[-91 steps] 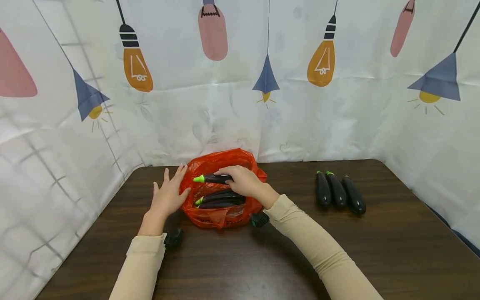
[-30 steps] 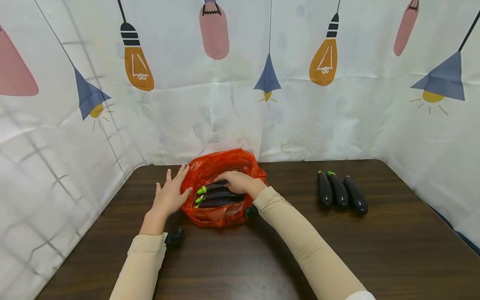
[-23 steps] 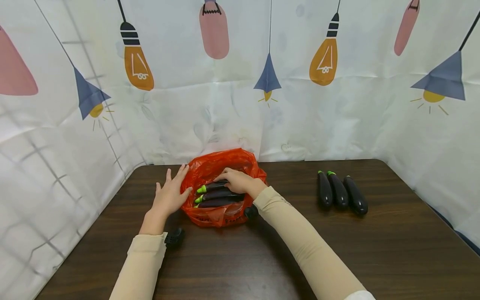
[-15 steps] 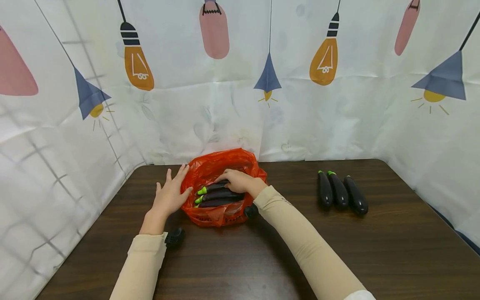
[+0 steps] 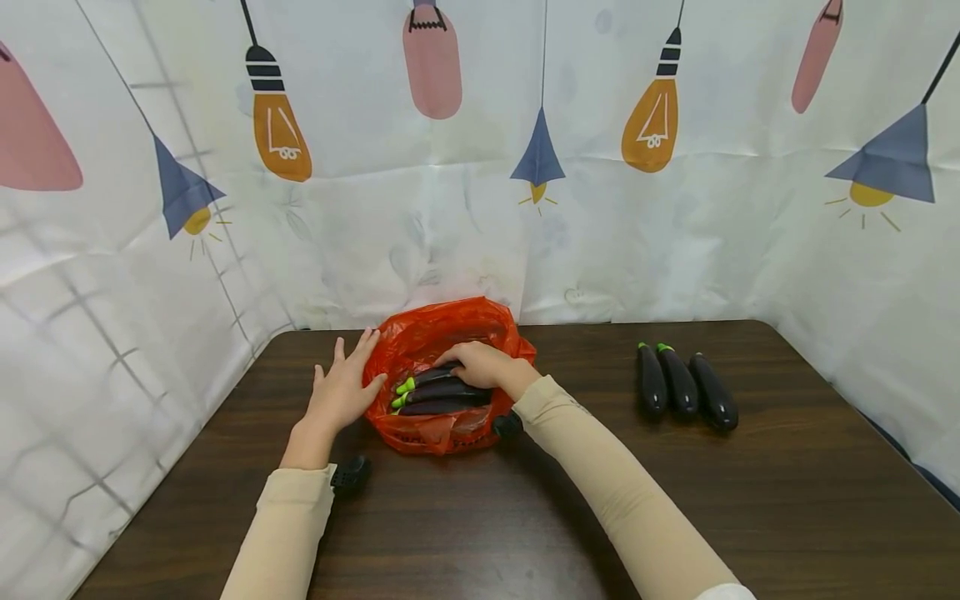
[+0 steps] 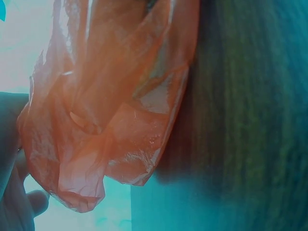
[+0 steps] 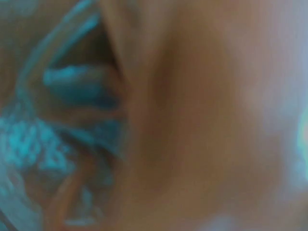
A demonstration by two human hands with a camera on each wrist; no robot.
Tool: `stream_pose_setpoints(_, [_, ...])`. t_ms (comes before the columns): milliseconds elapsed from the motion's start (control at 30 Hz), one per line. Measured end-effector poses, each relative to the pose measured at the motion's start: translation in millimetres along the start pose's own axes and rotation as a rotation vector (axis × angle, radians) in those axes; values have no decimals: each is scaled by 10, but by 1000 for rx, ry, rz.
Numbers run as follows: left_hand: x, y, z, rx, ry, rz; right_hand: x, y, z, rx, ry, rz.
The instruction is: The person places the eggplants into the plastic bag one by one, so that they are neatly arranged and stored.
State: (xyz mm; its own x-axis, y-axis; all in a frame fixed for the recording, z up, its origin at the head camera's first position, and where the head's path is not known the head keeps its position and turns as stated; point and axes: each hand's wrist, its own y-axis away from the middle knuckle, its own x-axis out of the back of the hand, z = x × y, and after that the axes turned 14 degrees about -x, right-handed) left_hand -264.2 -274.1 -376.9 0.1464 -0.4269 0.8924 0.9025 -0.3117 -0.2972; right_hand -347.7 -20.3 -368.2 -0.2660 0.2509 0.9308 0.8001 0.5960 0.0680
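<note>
A red plastic bag [image 5: 442, 435] stands with its mouth spread wide near the back of the table. Inside lie dark eggplants, one of them an eggplant [image 5: 442, 407] at the front, with bright green stem ends pointing left. My right hand [image 5: 480, 367] reaches into the bag and grips the rearmost eggplant [image 5: 427, 377], covering its right end. At the bag's left rim my left hand [image 5: 341, 396] rests with fingers spread and straight. In the left wrist view the bag [image 6: 106, 110] fills much of the picture beside the left fingers. Blur hides the grip in the right wrist view.
Three more eggplants [image 5: 681, 383] lie side by side on the right of the dark wooden table [image 5: 465, 533]. Behind and beside the table hangs a white cloth [image 5: 465, 225] printed with lamps. A dark wrist camera [image 5: 351, 473] sits beside the left cuff.
Three seconds ago my right hand held the eggplant above the others; it has since lowered it into the bag. Lately its stem end tilts slightly. My left hand stays put.
</note>
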Motion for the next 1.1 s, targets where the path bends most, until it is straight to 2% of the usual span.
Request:
stream_pose_setpoints(533, [19,-1,16,9,15,-11,-2,63,6,9,5,39])
stream_pose_setpoints(933, [8,-4,14,-1,16,-1,80,162,20,0,-34,16])
stream_pose_setpoints(1100, [11,-6,13,-2,19,1,113,204,34,4,-16,12])
